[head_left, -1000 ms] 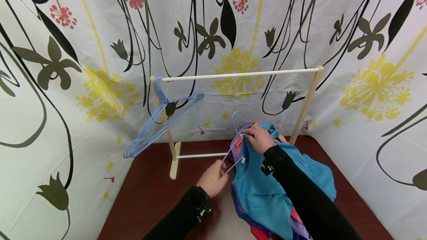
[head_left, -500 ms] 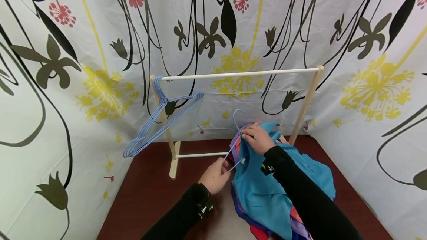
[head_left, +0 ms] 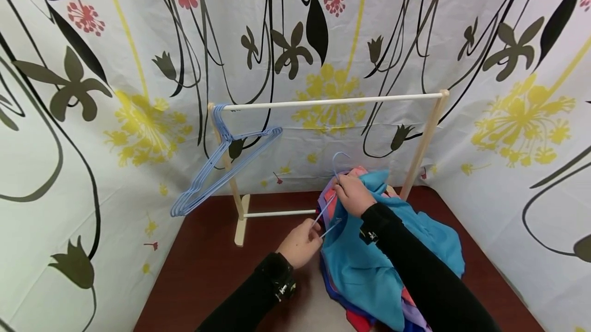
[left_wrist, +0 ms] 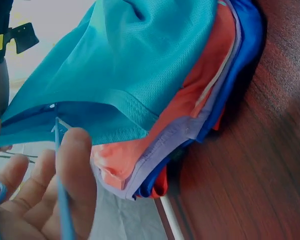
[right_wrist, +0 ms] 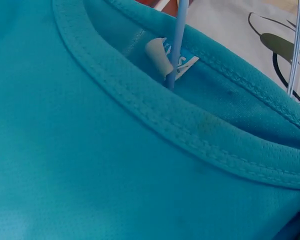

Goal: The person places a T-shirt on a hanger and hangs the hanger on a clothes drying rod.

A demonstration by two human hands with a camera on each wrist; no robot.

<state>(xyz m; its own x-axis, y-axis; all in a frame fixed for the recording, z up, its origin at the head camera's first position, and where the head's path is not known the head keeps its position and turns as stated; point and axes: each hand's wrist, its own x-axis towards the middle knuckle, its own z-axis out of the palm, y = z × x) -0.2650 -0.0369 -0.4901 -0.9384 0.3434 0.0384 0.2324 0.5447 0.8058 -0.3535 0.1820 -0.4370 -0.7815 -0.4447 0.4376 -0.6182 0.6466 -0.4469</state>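
From the head view, my left hand (head_left: 302, 242) pinches the near end of a blue wire hanger (head_left: 329, 209), its fingers curled round the wire; my right hand (head_left: 354, 194) grips the collar of a teal shirt (head_left: 369, 265) just below the hanger's hook, fingers closed on the cloth; the shirt tops a pile of clothes (head_left: 360, 316) on the right of the brown table (head_left: 208, 270); a wooden rack (head_left: 332, 102) stands at the far side, with a bunch of blue hangers (head_left: 217, 168) hung at its left end; a flowered curtain (head_left: 92, 91) closes in the scene.

From the left wrist, my thumb and fingers (left_wrist: 72, 175) clamp the hanger wire (left_wrist: 62, 200); the teal shirt (left_wrist: 140, 60) lies over orange, lilac and blue layers (left_wrist: 190, 115) on the table (left_wrist: 260, 165).

From the right wrist, the wire (right_wrist: 177, 40) passes into the shirt's neck opening beside the white label (right_wrist: 160, 57), behind the stitched collar (right_wrist: 190, 130); my right hand is out of sight here.
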